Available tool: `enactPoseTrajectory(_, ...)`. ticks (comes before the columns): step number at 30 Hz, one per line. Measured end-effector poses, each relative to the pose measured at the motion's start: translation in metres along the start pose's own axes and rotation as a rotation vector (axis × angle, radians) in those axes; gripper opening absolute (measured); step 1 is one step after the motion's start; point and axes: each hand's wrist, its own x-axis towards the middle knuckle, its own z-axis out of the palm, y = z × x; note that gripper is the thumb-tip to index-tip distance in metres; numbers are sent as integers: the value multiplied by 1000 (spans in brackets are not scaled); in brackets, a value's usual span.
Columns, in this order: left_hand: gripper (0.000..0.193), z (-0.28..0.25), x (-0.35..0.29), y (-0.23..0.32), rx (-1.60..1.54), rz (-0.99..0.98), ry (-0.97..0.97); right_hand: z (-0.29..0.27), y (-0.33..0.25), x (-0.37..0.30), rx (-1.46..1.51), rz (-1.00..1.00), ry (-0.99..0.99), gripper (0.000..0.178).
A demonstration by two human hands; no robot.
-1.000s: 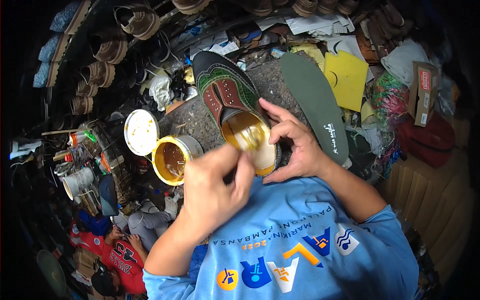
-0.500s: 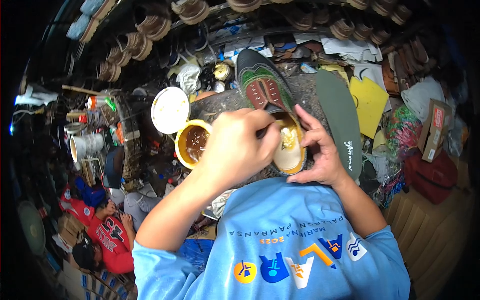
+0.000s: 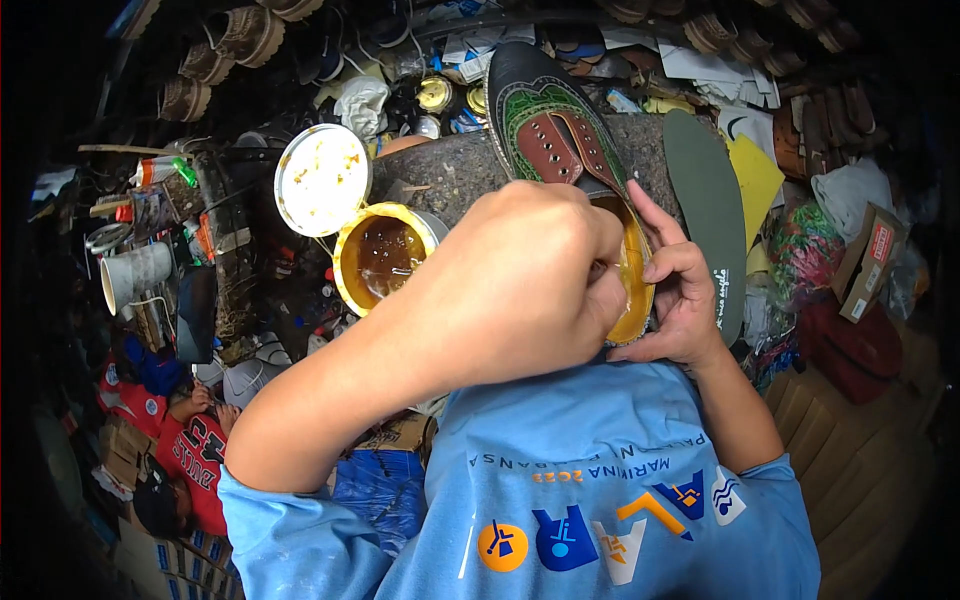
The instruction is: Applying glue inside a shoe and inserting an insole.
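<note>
My left hand (image 3: pixel 535 285) is a closed fist over the opening of a shoe; what its fingers hold is hidden. The shoe (image 3: pixel 550 115) has a black toe, green panels and a brown lace section with empty eyelets. Yellow coating shows inside its heel end. My right hand (image 3: pixel 685 300) grips the heel from the right, thumb at the back and fingers along the side. Left of the fist stands an opened tub (image 3: pixel 345 265) of glossy brown liquid with a yellow-smeared rim. Its white lid (image 3: pixel 322 180) hangs beside it. A grey-green insole (image 3: pixel 705 200) lies right of the shoe.
A dark, rough work surface (image 3: pixel 455 175) lies under the shoe. Small cans (image 3: pixel 435 95), papers and a white crumpled bag (image 3: pixel 362 107) crowd the far side. At lower left sits another person in a red shirt (image 3: pixel 195 460). A cardboard box (image 3: pixel 870 260) is at right.
The shoe and both hands sit farther right in the picture, and the tub looks larger and farther left. My left fist now covers more of the shoe's opening; the pale patch inside no longer shows.
</note>
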Motion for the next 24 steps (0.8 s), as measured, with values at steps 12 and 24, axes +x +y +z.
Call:
enactPoseTrajectory(12,24,-12,7,7,-139,11,-238,-5,-11,1,-141,42,-83,74)
enactPoseTrajectory(24,30,-25,38,46,489,18,-402,1,-14,2,-261,-41,44,62)
